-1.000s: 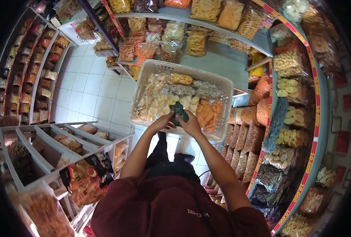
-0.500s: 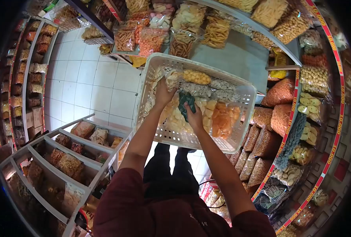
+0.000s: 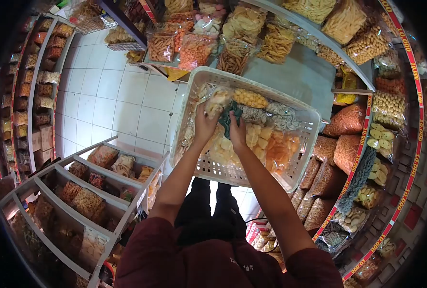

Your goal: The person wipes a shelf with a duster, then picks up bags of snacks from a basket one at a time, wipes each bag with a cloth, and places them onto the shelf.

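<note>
A white perforated plastic basket [image 3: 218,169] holds several clear bags of snacks in front of me. Inside its left part, my left hand [image 3: 205,126] has its fingers closed on a clear bag of pale snacks [image 3: 219,101]. My right hand [image 3: 237,134] grips a bunched dark green cloth [image 3: 231,118], close beside that bag. Around the hands lie a bag of yellow snacks [image 3: 250,98], whitish-grey bags [image 3: 281,120], pale chips [image 3: 261,137] and orange chips [image 3: 281,150]. The undersides of the held things are hidden.
Beyond the basket is a grey-topped counter [image 3: 297,72] with snack bags such as orange ones [image 3: 194,52]. A divided rack [image 3: 86,163] stands at lower left. Shelves with red-and-yellow price strips [image 3: 362,158] curve along the right. White floor tiles [image 3: 127,103] show at left.
My left hand has lifted the pale snack bag slightly and brought it nearer the cloth. My right hand has shifted a little, with the cloth now against the bag. The view has moved slightly.
</note>
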`<state>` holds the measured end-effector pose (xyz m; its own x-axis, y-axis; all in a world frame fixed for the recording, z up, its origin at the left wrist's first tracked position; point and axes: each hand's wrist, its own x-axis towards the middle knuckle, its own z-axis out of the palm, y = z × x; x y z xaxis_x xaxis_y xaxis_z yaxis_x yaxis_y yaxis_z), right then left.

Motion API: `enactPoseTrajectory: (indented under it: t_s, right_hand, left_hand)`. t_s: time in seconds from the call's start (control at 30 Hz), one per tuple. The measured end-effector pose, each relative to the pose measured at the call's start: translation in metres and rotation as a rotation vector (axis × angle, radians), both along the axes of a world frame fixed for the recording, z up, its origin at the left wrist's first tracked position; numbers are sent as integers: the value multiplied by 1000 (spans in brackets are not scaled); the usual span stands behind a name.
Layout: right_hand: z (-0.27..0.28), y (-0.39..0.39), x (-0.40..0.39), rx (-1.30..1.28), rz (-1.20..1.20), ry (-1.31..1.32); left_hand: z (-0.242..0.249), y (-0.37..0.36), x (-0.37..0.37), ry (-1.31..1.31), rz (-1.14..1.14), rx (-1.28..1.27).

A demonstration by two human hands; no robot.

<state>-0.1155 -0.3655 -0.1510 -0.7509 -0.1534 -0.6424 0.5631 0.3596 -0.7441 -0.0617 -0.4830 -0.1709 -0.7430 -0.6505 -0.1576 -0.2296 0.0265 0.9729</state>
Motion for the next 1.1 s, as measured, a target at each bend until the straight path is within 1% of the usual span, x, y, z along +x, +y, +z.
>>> enactPoseTrajectory:
  t_s: [0.07, 0.1, 0.17, 0.2, 0.23, 0.27, 0.33, 0.37, 0.47, 0.5, 0.6, 0.63, 0.67, 0.73, 0.77, 0.87, 0.9, 0.93, 0.97, 1.0, 1.03, 1.1]
  right_hand:
    - [-11, 10, 3, 52, -53, 33]
    - [-13, 15, 2, 34, -66, -7]
    - [-18, 29, 0, -5, -94, -90]
    - [-10, 34, -1, -84, -120, -127]
    - [3, 39, -2, -163, -146, -163]
    - [17, 44, -2, -243, -173, -199]
    - [38, 55, -3, -313, -210, -205]
    - [46, 61, -3, -348, -229, -205]
    - [58, 88, -4, -628, -331, -112]
    - [70, 101, -8, -575, -380, -134]
    - [104, 147, -13, -790, -412, -155]
    - [120, 162, -9, -608, -476, -5]
    - [136, 178, -4, -545, -395, 171]
    - [176, 207, 11, -394, -240, 522]
    - [196, 218, 19, -381, -239, 637]
    - [251, 258, 48, -333, -151, 780]
    - [269, 270, 56, -327, -136, 885]
    - [286, 281, 62, -318, -122, 993]
    - [301, 294, 71, -334, -195, 966]
    - [309, 310, 77, -326, -249, 1029]
    - [317, 325, 81, -319, -303, 1092]
    - [341, 357, 94, -285, -388, 1173]
  left_hand:
    - [16, 5, 11, -31, 27, 202]
    - [21, 9, 16, -47, 37, 302]
    - [26, 25, 24, 90, 96, 216]
    - [30, 32, 28, 160, 125, 172]
    - [46, 35, 32, 101, 59, -29]
    - [49, 41, 36, 115, 6, -60]
    - [59, 56, 41, 148, -102, -122]
    - [65, 61, 48, 95, -227, -243]
    - [103, 92, 55, 189, -428, -382]
    - [113, 97, 57, 240, -560, -433]
    - [147, 118, 59, 446, -715, -389]
    - [153, 133, 59, 444, -665, -229]
    - [161, 151, 60, 446, -559, 2]
    - [193, 189, 53, 431, -351, 468]
    - [198, 203, 46, 573, -281, 491]
    - [236, 228, 37, 349, -226, 1046]
    - [239, 239, 35, 351, -236, 1126]
    - [241, 246, 33, 384, -339, 1187]
    - [243, 251, 31, 410, -442, 1247]
    - [249, 261, 28, 428, -543, 1306]
    - [284, 273, 35, 430, -602, 1270]
    - [293, 294, 32, 443, -708, 1352]
